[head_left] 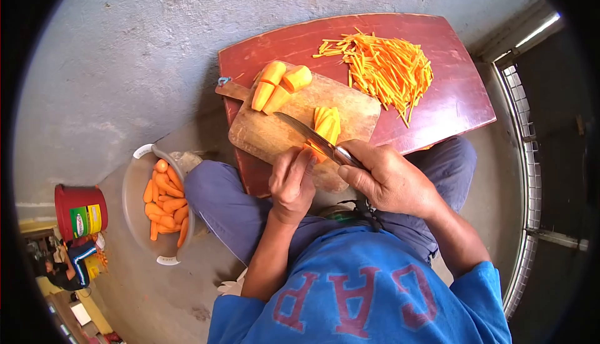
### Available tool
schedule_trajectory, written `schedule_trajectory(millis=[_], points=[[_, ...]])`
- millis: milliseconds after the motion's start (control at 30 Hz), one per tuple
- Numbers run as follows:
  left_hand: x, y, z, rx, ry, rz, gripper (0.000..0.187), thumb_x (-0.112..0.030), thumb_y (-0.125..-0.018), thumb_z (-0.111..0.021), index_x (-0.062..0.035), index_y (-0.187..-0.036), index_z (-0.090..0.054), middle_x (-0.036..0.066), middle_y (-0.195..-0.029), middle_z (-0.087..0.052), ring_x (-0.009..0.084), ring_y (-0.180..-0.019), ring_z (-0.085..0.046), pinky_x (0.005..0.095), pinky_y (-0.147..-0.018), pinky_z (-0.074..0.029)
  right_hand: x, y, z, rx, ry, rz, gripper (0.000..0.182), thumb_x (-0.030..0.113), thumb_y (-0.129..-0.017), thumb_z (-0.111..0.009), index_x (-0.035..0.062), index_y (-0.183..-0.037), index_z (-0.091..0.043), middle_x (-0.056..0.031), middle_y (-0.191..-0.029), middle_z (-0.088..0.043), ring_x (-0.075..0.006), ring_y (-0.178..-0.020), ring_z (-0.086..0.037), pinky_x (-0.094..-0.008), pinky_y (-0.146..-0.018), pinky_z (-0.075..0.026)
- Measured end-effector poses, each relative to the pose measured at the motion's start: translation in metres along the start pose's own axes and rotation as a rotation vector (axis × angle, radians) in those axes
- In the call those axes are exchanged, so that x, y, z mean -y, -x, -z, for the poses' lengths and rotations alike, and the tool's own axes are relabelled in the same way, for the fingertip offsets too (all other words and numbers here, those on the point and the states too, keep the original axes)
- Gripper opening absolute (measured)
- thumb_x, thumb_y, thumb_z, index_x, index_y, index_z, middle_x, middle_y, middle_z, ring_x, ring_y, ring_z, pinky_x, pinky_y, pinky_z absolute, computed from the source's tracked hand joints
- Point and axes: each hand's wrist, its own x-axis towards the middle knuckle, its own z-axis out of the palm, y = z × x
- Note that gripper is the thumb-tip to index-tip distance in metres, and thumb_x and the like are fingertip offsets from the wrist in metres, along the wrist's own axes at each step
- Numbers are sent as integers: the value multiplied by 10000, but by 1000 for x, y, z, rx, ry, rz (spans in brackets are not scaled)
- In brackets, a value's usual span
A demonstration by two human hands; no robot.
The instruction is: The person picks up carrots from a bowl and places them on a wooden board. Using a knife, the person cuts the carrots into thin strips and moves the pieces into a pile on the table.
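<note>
A: Which step is this?
B: Slicing. The left hand (292, 183) pins a carrot piece (315, 150) on the cutting board (275, 133); the right hand (389, 178) grips the knife (309, 134).
A: And next?
B: Likely a steady cut, clear of fingertips.

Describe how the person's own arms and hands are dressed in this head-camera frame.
Both hands, left and right, are bare: no gloves, and no rings or watch that I can make out. The forearms are uncovered too. Short sleeves of a blue T-shirt with red block lettering end near the elbows; the right sleeve edge shows most clearly.
</note>
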Motion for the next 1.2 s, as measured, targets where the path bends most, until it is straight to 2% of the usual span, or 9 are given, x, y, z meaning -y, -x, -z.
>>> schedule_trajectory(millis=[100, 200, 400, 700, 800, 900, 1000, 1100, 1200], points=[[0, 1, -1, -10, 1, -6, 368, 80, -950, -874, -8, -1298, -790, 189, -1181, -771, 394, -986, -773, 469, -829, -652, 13, -1, 2, 35, -35, -79, 319, 236, -1167, -673, -37, -1333, -660, -287, -905, -677, -470, -852, -725, -501, -774, -565], [-2, -2, -1, -16, 3, -4, 390, 107, -932, -866, -7, -1296, -787, 189, -1177, -775, 390, -976, -775, 465, -813, -652, 17, -3, 0, 39, -12, -27, 275, 155, -1125, -702, -66, -1283, -658, -333, -1010, -718, -535, -972, -753, -546, -849, -595], [-2, -3, 1, -6, 2, 3, 424, 148, -889, -853, -8, -1278, -794, 183, -1171, -776, 386, -970, -776, 457, -811, -650, 17, -5, -2, 53, 37, -89, 307, 201, -1131, -711, -68, -1270, -661, -358, -1040, -742, -547, -1002, -767, -565, -841, -608], [-2, -3, 2, 14, 4, -1, 461, 158, -906, -806, -3, -1338, -792, 181, -1179, -766, 388, -978, -768, 462, -817, -637, 7, -1, -12, 51, 96, -102, 326, 225, -1130, -727, -44, -1292, -641, -342, -896, -740, -543, -859, -769, -594, -726, -605], [-2, -4, 2, 9, 13, -2, 465, 167, -903, -792, -3, -1336, -791, 187, -1182, -763, 394, -985, -766, 465, -831, -637, 2, 0, -15, 34, 94, -58, 329, 241, -1133, -723, -47, -1269, -639, -345, -891, -738, -542, -865, -770, -598, -726, -603], [-4, -5, 4, 26, 1, 24, 355, 122, -909, -867, 21, -1242, -799, 192, -1172, -788, 379, -1019, -796, 447, -903, -654, 6, -1, -12, 78, 127, -109, 316, 229, -1131, -712, -52, -1254, -635, -344, -897, -741, -555, -875, -765, -606, -742, -602], [-4, -3, 4, 26, -6, 4, 310, 94, -938, -873, 21, -1230, -800, 195, -1174, -788, 378, -1012, -791, 449, -896, -656, -34, -2, -25, 203, 235, -210, 336, 154, -1130, -688, -64, -1378, -628, -323, -952, -738, -530, -907, -752, -571, -778, -580], [-5, -4, 2, 21, -3, -2, 323, 86, -963, -855, 24, -1272, -783, 198, -1170, -771, 384, -995, -773, 462, -851, -651, -43, 1, -23, 102, 124, -133, 303, 174, -1116, -695, -76, -1280, -642, -357, -976, -753, -569, -960, -760, -595, -823, -602], [-3, -8, 0, 17, 6, -2, 354, 84, -955, -861, 12, -1292, -780, 195, -1165, -765, 381, -975, -769, 463, -824, -647, -36, 0, -18, 101, 67, -183, 313, 191, -1130, -686, -73, -1293, -649, -351, -969, -752, -558, -975, -764, -579, -843, -603]])
